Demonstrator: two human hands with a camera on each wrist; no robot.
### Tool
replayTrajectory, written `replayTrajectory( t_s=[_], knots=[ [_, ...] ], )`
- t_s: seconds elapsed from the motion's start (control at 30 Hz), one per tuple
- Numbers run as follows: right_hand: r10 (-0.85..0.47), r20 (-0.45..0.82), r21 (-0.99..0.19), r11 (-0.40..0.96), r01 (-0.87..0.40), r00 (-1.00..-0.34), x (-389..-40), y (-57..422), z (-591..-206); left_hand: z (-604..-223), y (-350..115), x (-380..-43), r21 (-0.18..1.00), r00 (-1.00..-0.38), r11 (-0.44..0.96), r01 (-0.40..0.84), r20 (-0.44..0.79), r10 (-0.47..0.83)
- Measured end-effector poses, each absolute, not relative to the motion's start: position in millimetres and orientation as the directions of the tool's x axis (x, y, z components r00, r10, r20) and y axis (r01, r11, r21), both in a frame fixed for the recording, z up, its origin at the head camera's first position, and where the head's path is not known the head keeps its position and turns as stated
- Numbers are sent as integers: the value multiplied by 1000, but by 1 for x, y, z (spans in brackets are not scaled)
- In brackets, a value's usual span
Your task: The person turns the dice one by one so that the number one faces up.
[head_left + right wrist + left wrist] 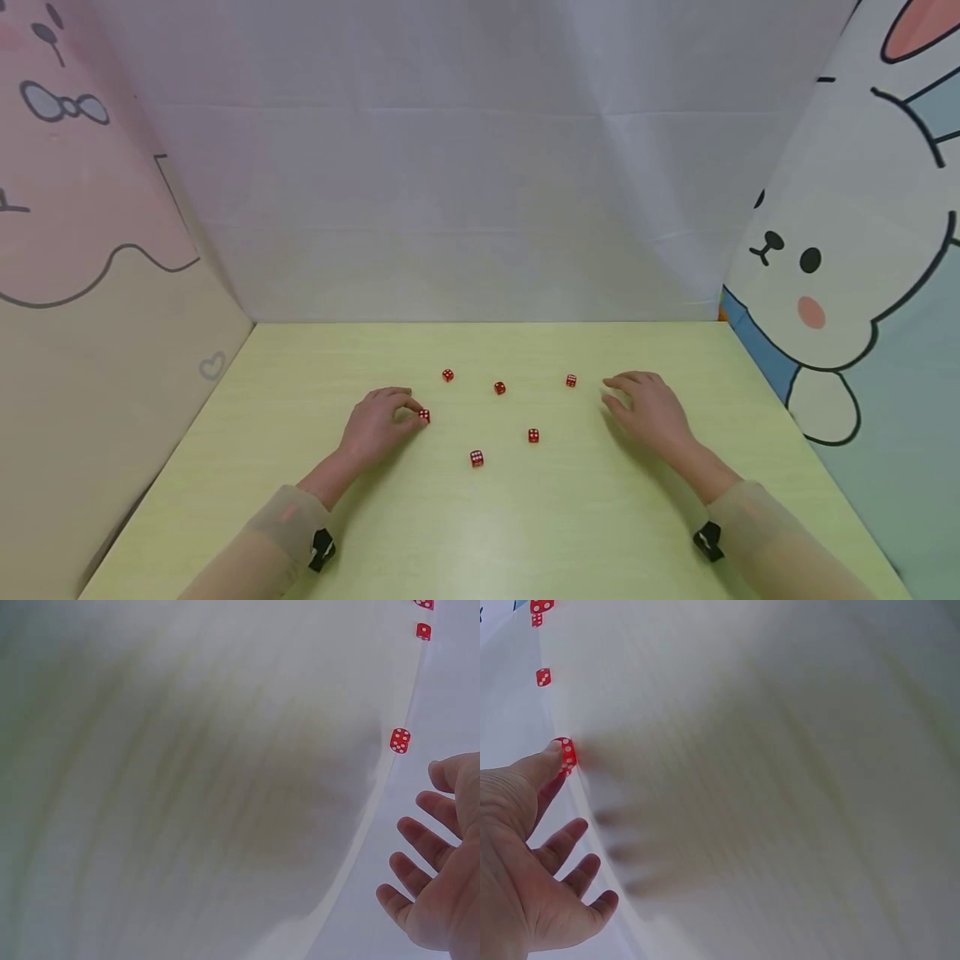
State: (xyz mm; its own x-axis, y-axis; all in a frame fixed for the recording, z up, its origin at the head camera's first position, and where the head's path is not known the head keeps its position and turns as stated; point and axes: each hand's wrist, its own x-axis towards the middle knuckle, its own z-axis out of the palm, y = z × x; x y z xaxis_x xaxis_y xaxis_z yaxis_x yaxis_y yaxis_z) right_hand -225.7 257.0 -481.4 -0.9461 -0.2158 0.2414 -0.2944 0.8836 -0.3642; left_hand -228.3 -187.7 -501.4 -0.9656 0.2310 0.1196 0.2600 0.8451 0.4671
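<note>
L hand (382, 423) has the held die (424, 416) pinched betw. thumb & index tips, other fingers loose; can't tell if it's off the table (480, 533) or just touching. R hand (651, 412) has nothing in it, fingers relaxed & a bit spread, well to the R of the held die. Die looks like hard plastic: prob. v. light, stiff, not fragile; smooth faces may be a bit slippery & corners look rounded, so it could spin out if squeezed off-centre. Best hold, I'd say: two opposite flat faces, thumb vs. index, w/ light pressure. Other dice all sit R of the held die: back die (447, 375) near it, just beyond; front die (477, 458) also near, on its closer side; mid die (499, 388) further R & a bit beyond; lone die (533, 435) more R, slightly to the closer side; end die (571, 381) furthest R, a bit beyond, nearest the R hand but apart from it.
</note>
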Motion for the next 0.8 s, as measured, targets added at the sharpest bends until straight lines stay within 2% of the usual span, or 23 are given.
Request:
replayTrajectory(
  t_s=[0.8],
  knots=[
    [-190,219,-412,871,-267,-957,-245,250,-489,-498,-191,-231,529,-962,805,266,89,260]
  ],
)
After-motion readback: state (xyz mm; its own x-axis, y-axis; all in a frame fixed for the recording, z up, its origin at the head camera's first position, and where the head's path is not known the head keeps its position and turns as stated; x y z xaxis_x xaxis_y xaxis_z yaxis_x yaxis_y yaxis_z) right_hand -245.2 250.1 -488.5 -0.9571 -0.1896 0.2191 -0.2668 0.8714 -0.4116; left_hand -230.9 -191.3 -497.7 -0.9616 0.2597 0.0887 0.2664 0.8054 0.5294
